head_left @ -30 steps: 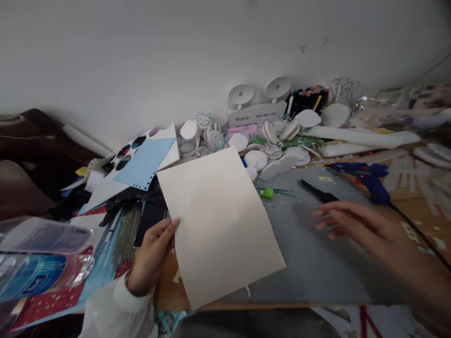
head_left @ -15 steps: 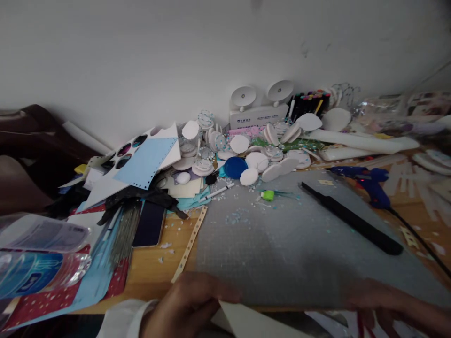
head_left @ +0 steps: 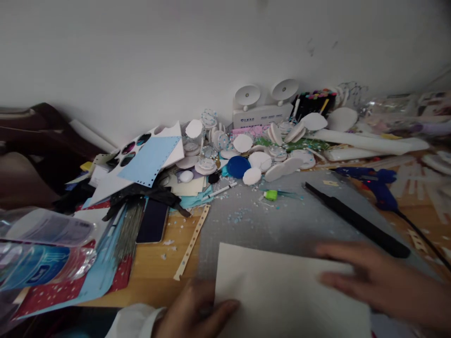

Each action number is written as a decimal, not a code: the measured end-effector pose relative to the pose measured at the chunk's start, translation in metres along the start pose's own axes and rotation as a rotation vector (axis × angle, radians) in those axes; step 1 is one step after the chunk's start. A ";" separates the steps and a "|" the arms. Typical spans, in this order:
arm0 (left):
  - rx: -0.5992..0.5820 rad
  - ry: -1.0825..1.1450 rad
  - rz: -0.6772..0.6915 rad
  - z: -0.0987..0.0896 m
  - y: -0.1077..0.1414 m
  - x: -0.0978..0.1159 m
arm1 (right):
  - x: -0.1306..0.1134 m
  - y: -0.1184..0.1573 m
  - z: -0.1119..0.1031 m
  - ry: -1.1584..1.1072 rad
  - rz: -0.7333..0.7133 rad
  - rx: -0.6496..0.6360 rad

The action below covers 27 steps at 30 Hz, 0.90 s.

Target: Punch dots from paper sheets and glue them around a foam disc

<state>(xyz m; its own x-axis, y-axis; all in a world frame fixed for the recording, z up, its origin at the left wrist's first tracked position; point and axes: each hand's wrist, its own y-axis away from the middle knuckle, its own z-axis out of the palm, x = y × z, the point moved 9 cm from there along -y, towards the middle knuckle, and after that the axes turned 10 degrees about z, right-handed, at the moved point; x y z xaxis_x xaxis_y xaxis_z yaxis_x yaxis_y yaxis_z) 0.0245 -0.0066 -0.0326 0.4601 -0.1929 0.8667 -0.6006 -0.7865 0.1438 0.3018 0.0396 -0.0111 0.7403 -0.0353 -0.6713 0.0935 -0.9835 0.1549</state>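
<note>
A plain white sheet of paper (head_left: 275, 291) lies over the near part of the grey cutting mat (head_left: 246, 225), running out of the bottom of the view. My left hand (head_left: 193, 312) grips its left edge, thumb on top and the other fingers underneath. At the sheet's upper right is my right hand (head_left: 380, 281), smeared by motion. Its thumb is over the paper and its forefinger reaches past the far edge, with a gap between them. Whether the right hand touches the paper is hard to see.
A black-handled cutter (head_left: 355, 223) and a blue glue gun (head_left: 377, 180) lie to the right. White discs (head_left: 259, 162) are heaped at the back beside a blue disc (head_left: 238, 167). A phone (head_left: 152, 221), a punched strip (head_left: 192, 241) and a plastic bottle (head_left: 42, 265) are left.
The white paper has come up from the table's front edge onto the mat. My right hand has moved up and left to the paper, away from a red-handled thing below.
</note>
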 end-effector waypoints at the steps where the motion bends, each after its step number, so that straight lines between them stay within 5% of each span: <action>1: -0.052 -0.011 0.023 0.002 -0.007 0.007 | -0.015 -0.019 0.006 0.029 -0.040 -0.072; 7: -0.313 0.303 0.031 0.021 -0.035 0.020 | -0.038 -0.109 0.009 0.519 0.055 0.221; 11: -0.347 0.652 -0.014 0.026 -0.044 0.020 | -0.043 -0.123 0.028 0.660 0.071 0.265; 16: -0.221 0.739 -0.183 0.027 -0.052 -0.005 | -0.043 -0.124 0.026 0.561 -0.009 0.233; 19: -0.105 0.714 -0.247 0.018 -0.058 -0.020 | -0.041 -0.117 0.010 0.181 -0.049 0.149; 22: -0.038 0.564 -0.158 0.000 -0.068 -0.020 | -0.043 -0.107 0.002 -0.398 0.034 -0.034; 27: -0.162 0.296 -0.014 -0.010 -0.079 -0.008 | -0.072 -0.103 0.030 -1.047 0.097 -0.295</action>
<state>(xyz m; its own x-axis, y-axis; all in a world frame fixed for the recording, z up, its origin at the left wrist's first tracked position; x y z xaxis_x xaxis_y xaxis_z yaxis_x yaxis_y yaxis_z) 0.0620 0.0626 -0.0460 0.2735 0.0149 0.9618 -0.7024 -0.6800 0.2103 0.2195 0.1380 -0.0004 -0.1673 -0.3815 -0.9091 0.3249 -0.8919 0.3145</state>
